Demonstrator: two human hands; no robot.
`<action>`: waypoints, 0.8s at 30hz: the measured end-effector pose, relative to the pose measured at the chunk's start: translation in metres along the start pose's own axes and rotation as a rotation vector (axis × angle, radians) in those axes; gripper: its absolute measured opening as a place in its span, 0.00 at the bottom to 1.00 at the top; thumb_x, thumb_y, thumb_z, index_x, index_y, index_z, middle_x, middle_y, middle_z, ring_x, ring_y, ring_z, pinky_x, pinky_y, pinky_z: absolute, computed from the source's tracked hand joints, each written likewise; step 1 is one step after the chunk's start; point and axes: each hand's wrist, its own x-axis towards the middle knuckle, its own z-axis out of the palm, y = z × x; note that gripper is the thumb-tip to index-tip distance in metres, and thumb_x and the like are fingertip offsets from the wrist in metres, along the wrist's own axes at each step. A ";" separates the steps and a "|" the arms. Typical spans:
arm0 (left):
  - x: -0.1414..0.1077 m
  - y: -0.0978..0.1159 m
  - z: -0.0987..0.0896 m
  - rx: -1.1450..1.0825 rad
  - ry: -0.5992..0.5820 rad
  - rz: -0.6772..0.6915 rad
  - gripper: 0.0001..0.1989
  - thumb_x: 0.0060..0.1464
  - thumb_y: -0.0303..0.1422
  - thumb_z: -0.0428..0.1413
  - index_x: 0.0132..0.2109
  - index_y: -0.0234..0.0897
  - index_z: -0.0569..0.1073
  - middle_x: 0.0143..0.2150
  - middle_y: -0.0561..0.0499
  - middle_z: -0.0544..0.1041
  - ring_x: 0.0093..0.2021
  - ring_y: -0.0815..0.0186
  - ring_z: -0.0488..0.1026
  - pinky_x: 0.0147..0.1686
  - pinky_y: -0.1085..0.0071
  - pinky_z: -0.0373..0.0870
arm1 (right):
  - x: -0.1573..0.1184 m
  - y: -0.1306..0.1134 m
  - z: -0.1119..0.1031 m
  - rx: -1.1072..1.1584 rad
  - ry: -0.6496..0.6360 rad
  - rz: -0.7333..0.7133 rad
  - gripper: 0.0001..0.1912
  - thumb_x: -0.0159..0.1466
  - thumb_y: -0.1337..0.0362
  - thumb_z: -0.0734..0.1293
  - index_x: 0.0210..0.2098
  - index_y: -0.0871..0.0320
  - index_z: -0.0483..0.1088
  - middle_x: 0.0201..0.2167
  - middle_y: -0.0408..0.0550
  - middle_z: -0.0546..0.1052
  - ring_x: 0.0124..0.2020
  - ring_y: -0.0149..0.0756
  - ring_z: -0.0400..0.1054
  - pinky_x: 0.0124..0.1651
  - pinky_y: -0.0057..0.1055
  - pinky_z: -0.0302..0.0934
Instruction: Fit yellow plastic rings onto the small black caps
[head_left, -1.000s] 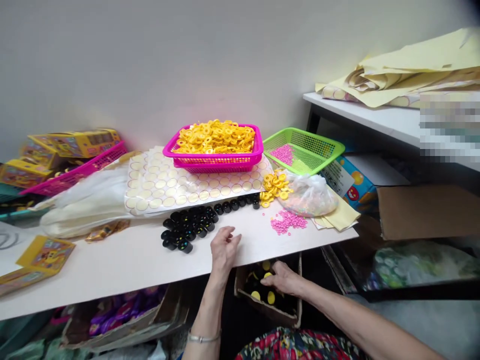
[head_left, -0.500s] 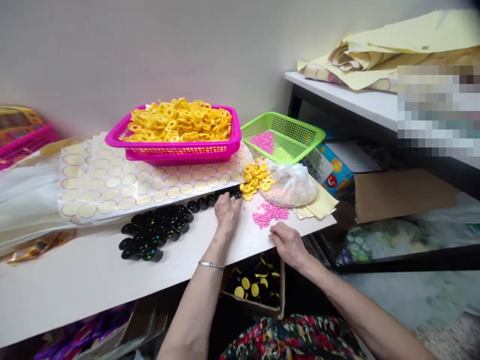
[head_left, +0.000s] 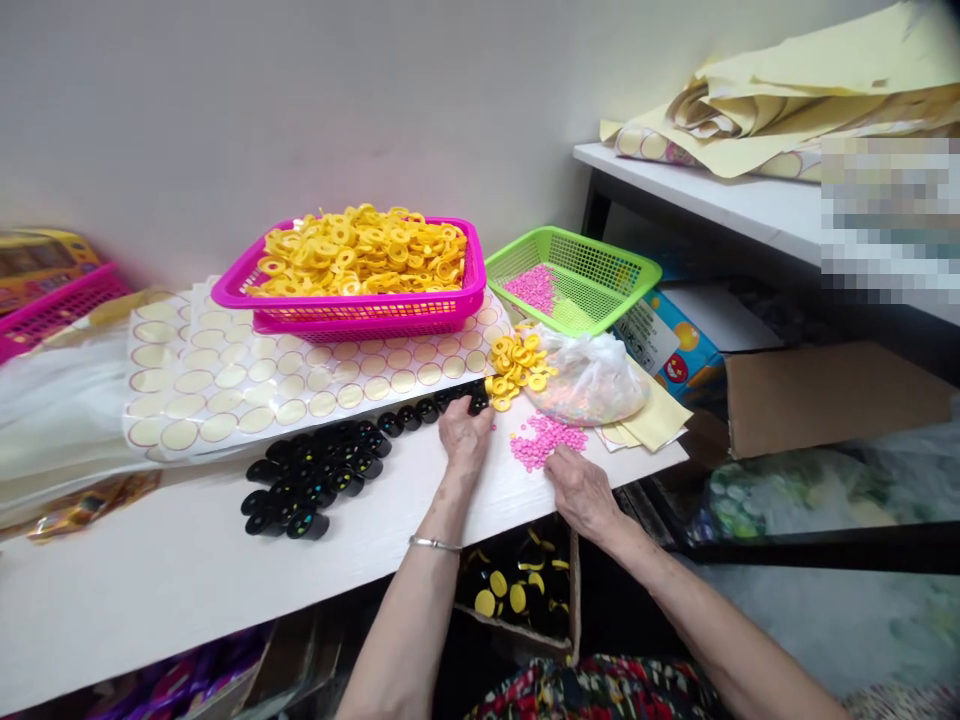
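Observation:
My left hand (head_left: 465, 432) is at the right end of a row of small black cups (head_left: 409, 415), its thumb and fingers curled round one of them. That cup is partly hidden by the fingers. Farther left, more black cups (head_left: 315, 475) stand in a cluster, with bright coloured dots inside. Along the near edge of a loose pile of tiny pink pieces (head_left: 544, 440), my right hand (head_left: 581, 488) has its fingers drawn together. Whatever lies between those fingertips is hidden. Just beyond my left hand is a small heap of yellow rings (head_left: 514, 365).
Yellow rings fill a pink basket (head_left: 352, 325) on printed circle sheets (head_left: 247, 375). Behind sits a green basket (head_left: 611, 250) beside a clear bag (head_left: 592, 380). Below the table edge, an open box (head_left: 517, 640) holds black and yellow pieces. A higher white table (head_left: 705, 205) stands right.
The view has shifted slightly, moving everything a little right and down. My right hand has moved slightly closer to the pink pieces; my left hand stays at the black cups.

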 end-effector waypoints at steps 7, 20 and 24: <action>-0.044 -0.021 -0.040 -0.255 -0.139 -0.230 0.15 0.34 0.33 0.57 0.34 0.34 0.76 0.22 0.55 0.70 0.23 0.69 0.66 0.25 0.74 0.60 | 0.013 0.006 -0.017 0.175 -0.227 0.229 0.08 0.58 0.69 0.58 0.27 0.58 0.68 0.26 0.45 0.72 0.29 0.32 0.63 0.29 0.27 0.48; -0.094 -0.031 -0.036 -0.228 -0.193 0.117 0.09 0.39 0.29 0.55 0.33 0.38 0.74 0.31 0.54 0.74 0.31 0.69 0.68 0.32 0.74 0.65 | 0.025 0.003 -0.021 0.064 -0.279 0.392 0.09 0.55 0.67 0.59 0.26 0.59 0.71 0.26 0.49 0.74 0.30 0.35 0.65 0.29 0.27 0.48; -0.095 -0.033 -0.038 -0.229 -0.200 0.169 0.09 0.40 0.28 0.56 0.34 0.39 0.73 0.32 0.54 0.74 0.33 0.68 0.69 0.35 0.73 0.66 | 0.021 0.013 -0.016 0.261 -0.166 0.380 0.09 0.55 0.66 0.60 0.22 0.59 0.68 0.21 0.45 0.71 0.27 0.32 0.63 0.29 0.25 0.51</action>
